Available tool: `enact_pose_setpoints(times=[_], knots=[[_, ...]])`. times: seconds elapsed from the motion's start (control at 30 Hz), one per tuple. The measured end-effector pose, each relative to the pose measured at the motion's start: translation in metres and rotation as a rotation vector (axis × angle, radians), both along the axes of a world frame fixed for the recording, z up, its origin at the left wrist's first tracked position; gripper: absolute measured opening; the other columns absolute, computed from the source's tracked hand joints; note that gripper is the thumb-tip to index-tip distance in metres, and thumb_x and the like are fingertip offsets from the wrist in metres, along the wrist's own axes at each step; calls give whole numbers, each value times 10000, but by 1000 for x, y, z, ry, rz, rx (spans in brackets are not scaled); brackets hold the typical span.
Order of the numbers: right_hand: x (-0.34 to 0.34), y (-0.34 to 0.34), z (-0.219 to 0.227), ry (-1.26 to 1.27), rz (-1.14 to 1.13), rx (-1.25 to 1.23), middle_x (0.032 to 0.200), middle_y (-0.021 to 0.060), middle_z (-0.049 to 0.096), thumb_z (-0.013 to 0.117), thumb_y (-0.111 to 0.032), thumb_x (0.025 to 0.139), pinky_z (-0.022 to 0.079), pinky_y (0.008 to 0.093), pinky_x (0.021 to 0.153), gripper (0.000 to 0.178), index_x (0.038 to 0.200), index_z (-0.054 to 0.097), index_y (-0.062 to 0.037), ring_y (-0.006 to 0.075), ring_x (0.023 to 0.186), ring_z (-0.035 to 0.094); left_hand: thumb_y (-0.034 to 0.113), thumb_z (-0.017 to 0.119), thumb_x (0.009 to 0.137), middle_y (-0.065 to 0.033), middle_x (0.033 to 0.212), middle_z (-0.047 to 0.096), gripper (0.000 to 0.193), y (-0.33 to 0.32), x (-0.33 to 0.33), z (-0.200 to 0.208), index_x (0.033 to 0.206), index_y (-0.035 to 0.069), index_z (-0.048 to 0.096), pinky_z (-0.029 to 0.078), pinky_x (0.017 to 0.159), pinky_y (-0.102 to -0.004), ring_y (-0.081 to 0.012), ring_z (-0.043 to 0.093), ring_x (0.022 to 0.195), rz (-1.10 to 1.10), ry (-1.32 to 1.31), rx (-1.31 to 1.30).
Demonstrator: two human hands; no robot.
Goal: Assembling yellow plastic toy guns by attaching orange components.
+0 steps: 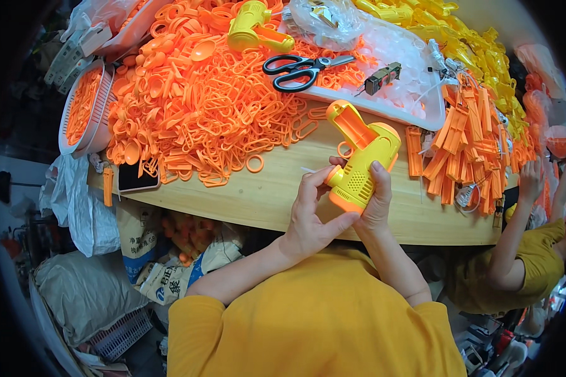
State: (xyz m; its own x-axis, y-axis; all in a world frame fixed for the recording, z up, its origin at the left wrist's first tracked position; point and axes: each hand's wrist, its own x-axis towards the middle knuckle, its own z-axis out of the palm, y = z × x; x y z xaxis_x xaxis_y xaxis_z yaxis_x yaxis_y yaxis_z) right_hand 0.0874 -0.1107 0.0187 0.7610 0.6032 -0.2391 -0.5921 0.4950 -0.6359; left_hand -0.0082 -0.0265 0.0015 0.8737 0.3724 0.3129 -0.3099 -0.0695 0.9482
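Over the near edge of the table, both my hands hold a yellow and orange plastic toy (366,164) shaped like a hair dryer. Its orange, trough-like handle points up and away, and its yellow body has a grille of small holes. My left hand (313,210) grips the left side and lower end, thumb stretched underneath. Around the right side of the body closes my right hand (377,200). Just beyond the toy, black-handled scissors (302,68) lie on orange parts. A similar yellow and orange toy (253,30) rests on the pile farther back.
Loose orange rings, clips and spoon-like pieces (195,107) heap on the left. A white tray (435,116) holds translucent pieces and a small dark battery-like part (382,78). Orange handle pieces (462,141) and yellow shells (446,31) pile rightward. Another person's arm (512,242) reaches in there.
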Motion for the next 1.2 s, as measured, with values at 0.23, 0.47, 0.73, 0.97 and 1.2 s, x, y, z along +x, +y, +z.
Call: enact_pose_setpoints(times=[0.23,0.47,0.73,0.97,1.2], knots=[[-4,0,-4,-114,-93,-36,1007,180,608,565,-358,856,515,390,848,502,1170,474,22,251,930,617,128,683,841,-149,1297,375,674,-8,3,-13,1364,11,275,371,1030,-382,-263,449,1203,-1,-116,-89],[0,2,-16,-144,-154,-47,998,163,606,559,-366,854,514,392,839,511,1183,474,15,245,923,611,114,680,834,-159,1286,400,667,-7,5,-13,1361,6,284,400,994,-374,-279,436,1215,31,-87,7],[34,-24,-7,-114,307,-226,1050,125,596,648,-294,790,542,373,800,548,1211,465,6,216,938,619,191,781,755,-76,789,624,427,38,-21,20,1091,11,588,497,607,-274,-132,611,691,79,155,452],[58,-18,-4,-554,663,-586,1086,88,573,736,-168,718,480,344,879,570,1191,450,-32,189,975,589,84,710,798,-71,758,607,146,132,-5,39,915,23,647,453,540,-243,-120,585,633,503,195,519],[73,18,11,-860,872,-749,1069,94,617,728,-184,693,475,315,868,548,1189,569,-13,168,971,591,126,695,791,-86,814,611,116,199,33,53,882,67,654,491,590,-334,-243,616,678,742,148,903]])
